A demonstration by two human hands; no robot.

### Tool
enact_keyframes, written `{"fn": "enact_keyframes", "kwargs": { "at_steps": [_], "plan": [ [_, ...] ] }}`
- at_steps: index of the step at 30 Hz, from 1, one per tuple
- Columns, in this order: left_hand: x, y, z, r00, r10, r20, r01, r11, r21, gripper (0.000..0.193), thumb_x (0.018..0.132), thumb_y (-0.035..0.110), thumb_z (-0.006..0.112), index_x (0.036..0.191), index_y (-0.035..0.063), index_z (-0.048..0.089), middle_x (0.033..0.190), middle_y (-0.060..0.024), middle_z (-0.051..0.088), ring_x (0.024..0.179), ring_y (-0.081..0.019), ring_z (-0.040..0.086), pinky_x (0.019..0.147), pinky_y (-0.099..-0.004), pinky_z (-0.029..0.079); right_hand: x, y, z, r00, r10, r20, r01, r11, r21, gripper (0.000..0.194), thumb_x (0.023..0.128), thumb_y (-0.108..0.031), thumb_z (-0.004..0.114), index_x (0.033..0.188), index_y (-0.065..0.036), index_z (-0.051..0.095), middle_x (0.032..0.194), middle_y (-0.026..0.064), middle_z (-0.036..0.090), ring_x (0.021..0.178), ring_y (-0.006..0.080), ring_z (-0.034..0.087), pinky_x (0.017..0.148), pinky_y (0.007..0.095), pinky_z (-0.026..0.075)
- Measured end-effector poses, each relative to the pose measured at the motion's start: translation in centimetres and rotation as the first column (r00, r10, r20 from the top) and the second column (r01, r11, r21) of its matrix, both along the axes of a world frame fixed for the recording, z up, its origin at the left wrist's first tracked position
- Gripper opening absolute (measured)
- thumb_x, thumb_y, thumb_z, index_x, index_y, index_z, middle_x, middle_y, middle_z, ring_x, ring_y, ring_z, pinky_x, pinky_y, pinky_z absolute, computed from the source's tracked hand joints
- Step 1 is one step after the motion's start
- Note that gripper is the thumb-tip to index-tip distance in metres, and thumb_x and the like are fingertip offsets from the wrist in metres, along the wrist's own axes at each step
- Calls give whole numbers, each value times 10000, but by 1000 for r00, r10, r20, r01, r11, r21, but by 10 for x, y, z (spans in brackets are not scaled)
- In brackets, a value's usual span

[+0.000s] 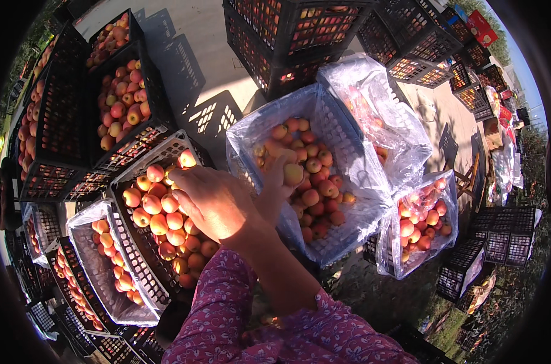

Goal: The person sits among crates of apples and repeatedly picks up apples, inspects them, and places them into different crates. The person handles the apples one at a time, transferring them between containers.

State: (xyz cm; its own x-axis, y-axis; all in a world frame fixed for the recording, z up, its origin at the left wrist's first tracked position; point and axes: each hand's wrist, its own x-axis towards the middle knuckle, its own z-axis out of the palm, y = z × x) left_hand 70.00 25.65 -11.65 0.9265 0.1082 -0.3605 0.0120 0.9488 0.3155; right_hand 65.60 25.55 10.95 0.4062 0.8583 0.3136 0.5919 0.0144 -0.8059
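Observation:
My forearms cross, the right one above the left. My right hand (214, 200) reaches over a black plastic crate (143, 268) of red and yellow apples (159, 224). Its thumb and fingers are apart at the apples; its palm is hidden, and no held apple shows. Over the crate lined with clear plastic film (348, 150), my left hand (275, 179) holds a pale yellow apple (293, 174). A second apple right beside it may also be in that hand. More apples (318, 195) lie in the lined crate below. My left wrist is partly hidden behind the right forearm.
Black crates of apples (123, 102) stand at the upper left, with a film-lined crate (91, 218) below them. Tall crate stacks (266, 41) rise beyond the lined crate. Two more film-covered crates (428, 227) adjoin it on the right. A wooden stool (469, 179) stands farther right.

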Motion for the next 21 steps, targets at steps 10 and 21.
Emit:
{"fn": "enact_keyframes", "kwargs": {
  "at_steps": [10, 21],
  "plan": [
    [-18, -27, 32, 958, 278, -71, -190, 799, 570, 335, 964, 319, 596, 1222, 114, 538, 1081, 8, 600, 944, -125, 601, 838, -290, 459, 19, -10, 8, 998, -45, -31, 47, 997, 66, 261, 869, -75, 633, 1126, -31, 616, 949, 154, 672, 840, 311, 669, 747, 377, 522],
    [-217, 138, 2, 672, 671, -314, 16, 410, 912, 318, 924, 240, 625, 1154, 27, 572, 1030, -80, 647, 831, -162, 652, 724, -288, 517, 11, -4, 7, 993, -62, -96, 67, 997, 43, 206, 901, -58, 623, 1101, -15, 646, 918, 136, 684, 804, 223, 670, 715, 302, 514]
  ]
}}
